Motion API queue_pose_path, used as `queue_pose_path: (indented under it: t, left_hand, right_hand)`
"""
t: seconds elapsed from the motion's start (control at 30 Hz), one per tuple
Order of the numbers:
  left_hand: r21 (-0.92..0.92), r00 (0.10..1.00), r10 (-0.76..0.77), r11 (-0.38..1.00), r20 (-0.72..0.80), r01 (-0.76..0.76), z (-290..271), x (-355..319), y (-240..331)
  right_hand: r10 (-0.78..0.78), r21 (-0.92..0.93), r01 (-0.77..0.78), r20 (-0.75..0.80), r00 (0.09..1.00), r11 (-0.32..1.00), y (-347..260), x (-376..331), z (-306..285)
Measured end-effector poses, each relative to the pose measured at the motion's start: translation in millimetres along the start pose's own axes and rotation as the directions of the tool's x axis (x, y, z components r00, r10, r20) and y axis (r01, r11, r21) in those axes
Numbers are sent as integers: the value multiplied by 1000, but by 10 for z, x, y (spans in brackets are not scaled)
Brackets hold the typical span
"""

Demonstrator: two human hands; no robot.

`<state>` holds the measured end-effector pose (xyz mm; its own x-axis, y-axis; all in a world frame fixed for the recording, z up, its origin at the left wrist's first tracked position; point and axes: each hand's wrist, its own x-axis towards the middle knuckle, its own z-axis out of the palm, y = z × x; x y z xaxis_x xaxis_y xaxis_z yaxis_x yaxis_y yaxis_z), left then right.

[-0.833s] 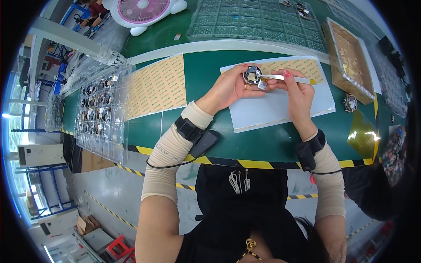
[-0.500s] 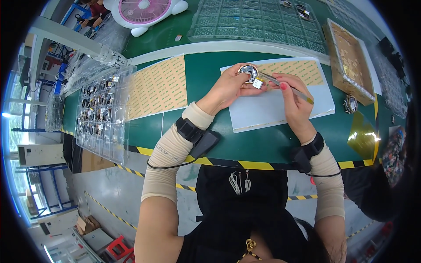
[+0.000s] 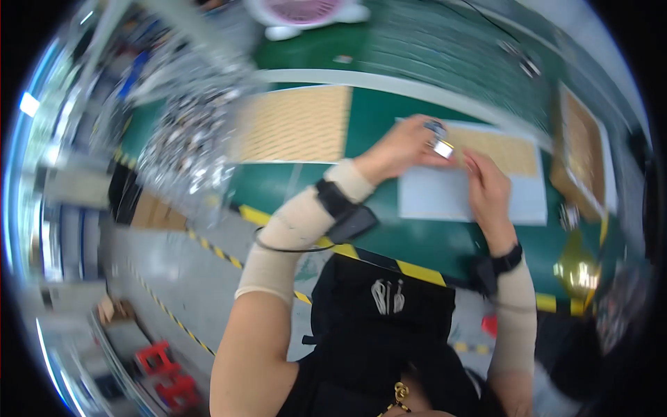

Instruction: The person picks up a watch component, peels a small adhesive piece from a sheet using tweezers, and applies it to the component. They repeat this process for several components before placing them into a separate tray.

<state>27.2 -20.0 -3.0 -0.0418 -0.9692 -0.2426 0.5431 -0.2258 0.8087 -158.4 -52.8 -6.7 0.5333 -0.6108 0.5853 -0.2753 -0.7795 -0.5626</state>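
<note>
My left hand (image 3: 406, 147) pinches a small round electronic part (image 3: 435, 128) with a dark, metallic inside. A shiny whitish square piece (image 3: 443, 148) hangs at its lower side. To the right, my right hand (image 3: 490, 186) is apart from the part, its thumb and fingers drawn together. Blur hides what its fingertips hold; the tweezers of the earlier frame cannot be made out. Under both hands lies a white sheet (image 3: 434, 198) with a tan adhesive-backed section (image 3: 511, 154) on the green table.
A tan patterned sheet (image 3: 295, 125) lies left, beside a clear tray (image 3: 187, 132) of small parts. At the right stand a shallow box (image 3: 580, 156), another round part (image 3: 569, 217) and a yellow transparent film (image 3: 578, 267). A pink-and-white fan (image 3: 306, 12) and clear trays (image 3: 445, 55) are at the back.
The whole view has shifted and blurred, with the table now further right and lower. My right hand has drawn away from the round part, where its tweezers had been touching near it.
</note>
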Motion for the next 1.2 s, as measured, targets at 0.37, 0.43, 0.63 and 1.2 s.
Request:
queue_pose_path:
  t: [0.37, 0.43, 0.63, 1.2]
  left_hand:
    - [366, 792, 451, 878, -412, -309, -1173, -1688, 1106]
    - [710, 722, 554, 693, -414, -124, -1809, -2239, 1391]
    - [498, 162, 528, 846, -834, -192, -3127, -3211, 1823]
    - [576, -260, 833, 532, -489, 621, -4423, -4059, 2237]
  right_hand:
    - [0, -53, 15, 273, 962, 998, -79, -158, 25]
    - [-7, -63, 25, 272, 962, 998, -46, -174, 47]
    - [-37, -106, 66, 261, 965, 992, 12, -108, 13]
    - [32, -392, 84, 281, 959, 916, -687, -1279, -251]
